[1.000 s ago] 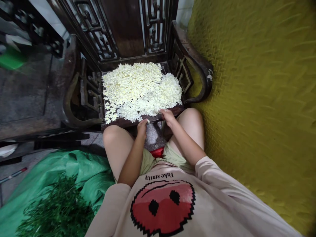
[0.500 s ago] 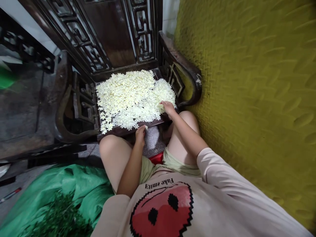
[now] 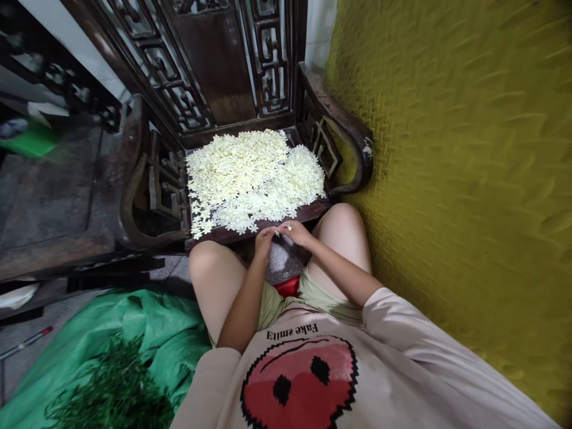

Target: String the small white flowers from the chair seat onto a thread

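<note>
Many small white and pale yellow flowers (image 3: 241, 170) lie spread in a thick layer over the seat of a dark wooden chair (image 3: 223, 239). Just off the seat's front edge, above my lap, my two hands meet at the fingertips. My left hand (image 3: 264, 242) is closed in a pinch, with a bit of white blossom at its fingertips. In the pinch of my right hand (image 3: 298, 233) there is a small white flower (image 3: 288, 227). Fingers partly hide what lies between the hands, so a thread or stem cannot be made out.
Curved armrests (image 3: 357, 146) flank the seat on both sides. A yellow textured surface (image 3: 469, 179) fills the right side. At lower left, green leafy sprigs (image 3: 111, 387) lie on a green sheet (image 3: 165, 316). A red-tipped stick (image 3: 31, 339) lies on the floor.
My right hand has drawn back from the flower pile to meet my left hand, bringing a white flower with it. The whole view has shifted slightly.
</note>
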Tool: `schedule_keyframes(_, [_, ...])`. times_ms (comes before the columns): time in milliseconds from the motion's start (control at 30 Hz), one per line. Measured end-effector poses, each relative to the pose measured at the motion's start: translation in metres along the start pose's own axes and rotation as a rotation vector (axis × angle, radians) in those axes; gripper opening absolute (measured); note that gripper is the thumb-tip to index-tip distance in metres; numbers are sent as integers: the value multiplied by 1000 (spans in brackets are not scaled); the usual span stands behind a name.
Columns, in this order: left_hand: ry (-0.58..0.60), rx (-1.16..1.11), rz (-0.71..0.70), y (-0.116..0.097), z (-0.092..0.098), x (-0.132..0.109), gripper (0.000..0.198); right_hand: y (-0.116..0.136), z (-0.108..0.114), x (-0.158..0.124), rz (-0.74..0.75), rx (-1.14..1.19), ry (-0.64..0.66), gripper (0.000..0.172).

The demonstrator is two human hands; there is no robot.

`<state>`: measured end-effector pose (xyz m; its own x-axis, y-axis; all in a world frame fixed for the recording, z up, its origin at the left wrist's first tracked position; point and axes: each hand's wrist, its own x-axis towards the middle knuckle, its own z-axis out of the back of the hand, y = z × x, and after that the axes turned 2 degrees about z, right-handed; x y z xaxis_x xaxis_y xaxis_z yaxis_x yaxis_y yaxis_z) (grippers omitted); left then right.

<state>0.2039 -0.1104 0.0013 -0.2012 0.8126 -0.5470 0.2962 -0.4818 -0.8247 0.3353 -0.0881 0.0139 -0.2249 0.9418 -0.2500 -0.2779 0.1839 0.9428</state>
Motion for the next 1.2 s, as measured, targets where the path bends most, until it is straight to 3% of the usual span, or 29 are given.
schedule_keyframes(200, [75, 6, -45, 2, 0, -2, 21, -5, -11, -9, 29, -34, -25, 40])
schedule_keyframes(433, [-22, -19, -26, 6, 2, 1, 30, -4, -3, 9, 68, -8, -167, 42])
schedule_keyframes(567, [-144, 17, 24, 13, 7, 5, 26, 7, 33, 53, 113, 5, -345, 43])
schedule_keyframes(633, [-159, 42, 47, 15, 9, 6, 23, 11, 57, 78, 146, -34, -446, 45])
schedule_keyframes(700, [-152, 63, 62, 17, 11, 5, 20, 11, 77, 97, 83, -142, -522, 43])
schedule_keyframes(800, [-135, 90, 73, 18, 12, 4, 17, 8, 83, 106, 17, -361, -444, 34])
schedule_keyframes(967, [-116, 138, 65, 20, 10, 3, 18, 9, 56, 98, -63, -784, -268, 35])
schedule_keyframes(1200, [-84, 209, 67, 20, 6, 0, 12, 8, 53, 108, -90, -935, -245, 27])
